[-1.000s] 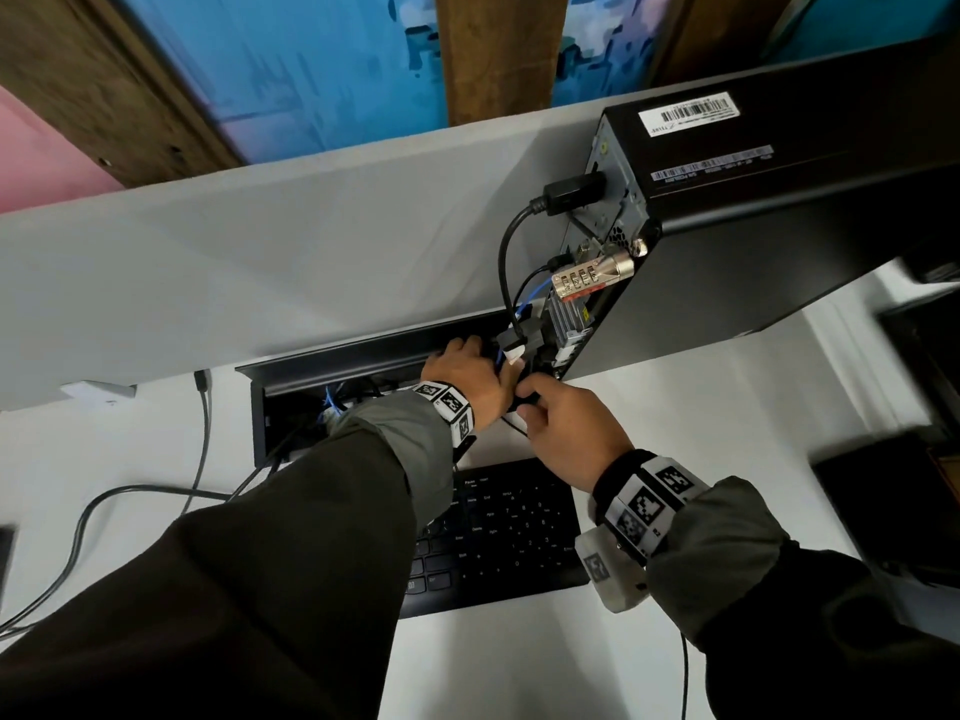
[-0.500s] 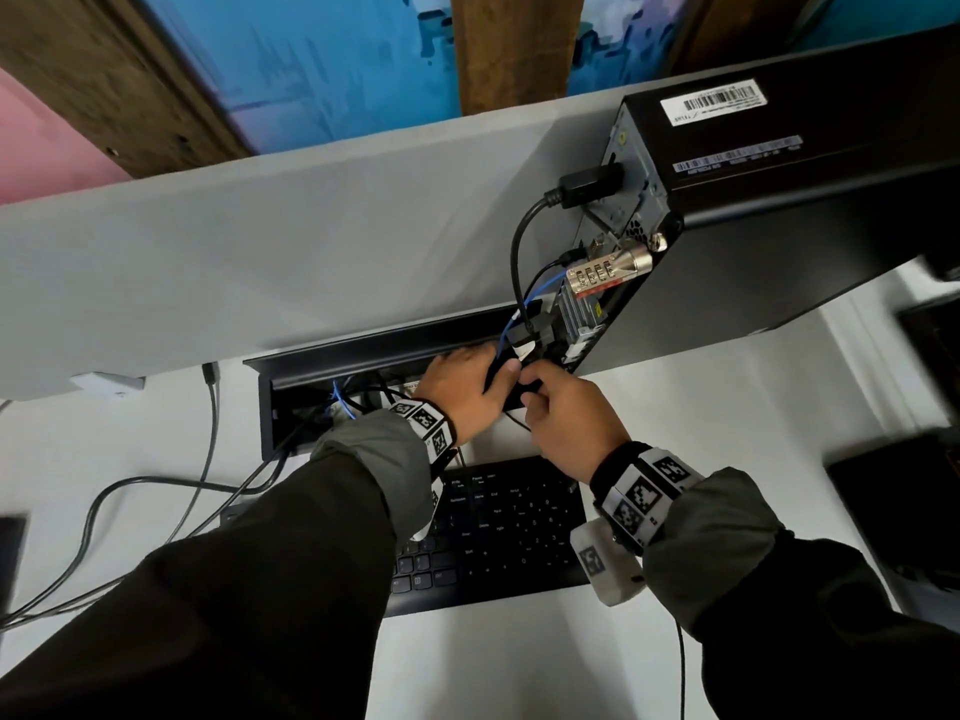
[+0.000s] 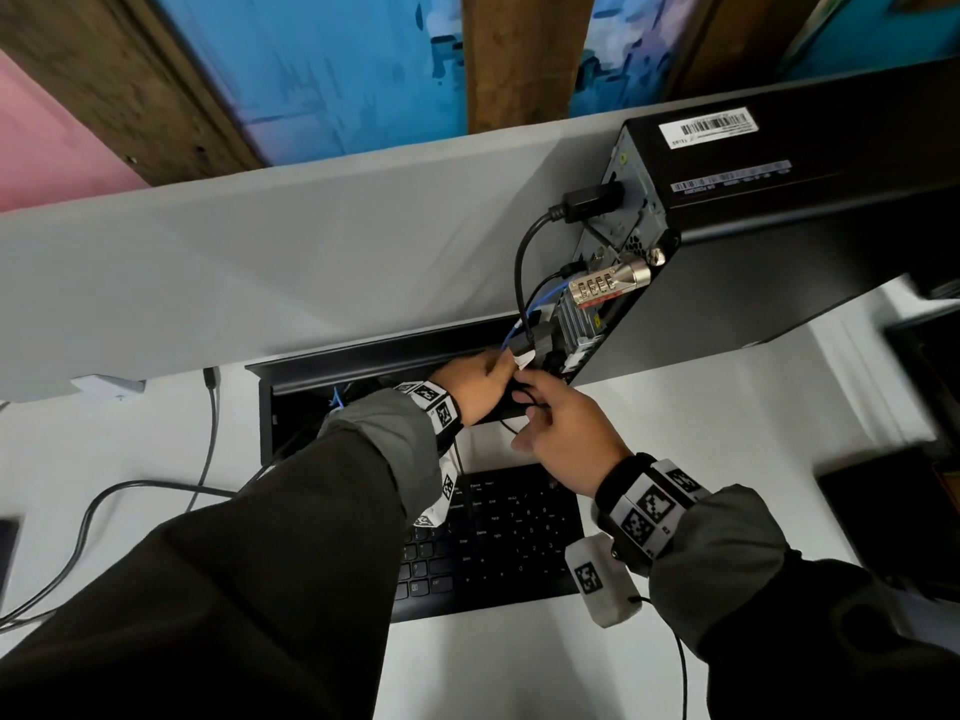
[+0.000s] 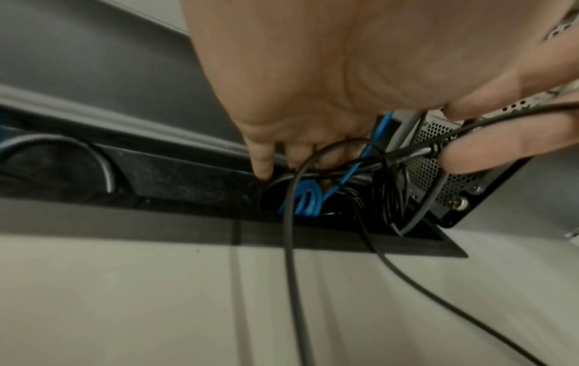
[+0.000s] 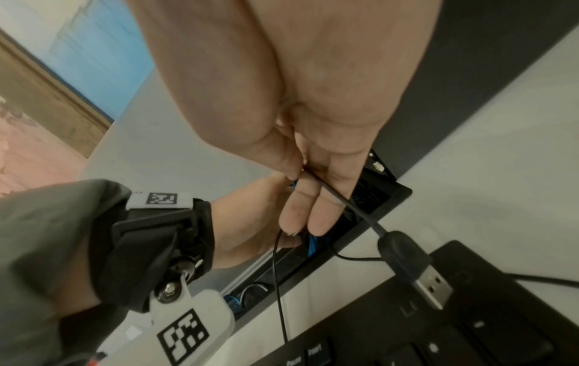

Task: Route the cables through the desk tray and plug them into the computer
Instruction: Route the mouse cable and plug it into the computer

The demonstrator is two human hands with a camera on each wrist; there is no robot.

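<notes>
Both hands meet at the right end of the desk tray (image 3: pixel 363 356), beside the back of the black computer (image 3: pixel 779 241). The right hand (image 5: pixel 310 158) pinches a thin black cable (image 5: pixel 341 198) between thumb and fingers — its USB plug (image 5: pixel 413 270) dangles free above the keyboard (image 3: pixel 498 543). The left hand (image 4: pixel 329 74) reaches into the tray, fingers straight, among black leads and a blue cable (image 4: pixel 305 198) — gripping nothing.

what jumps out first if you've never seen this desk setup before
Both hands meet at the open desk tray: the left hand reaches into its cables, the right hand pinches a thin black cable whose USB plug dangles unplugged. Beside them stands the black computer.
</notes>
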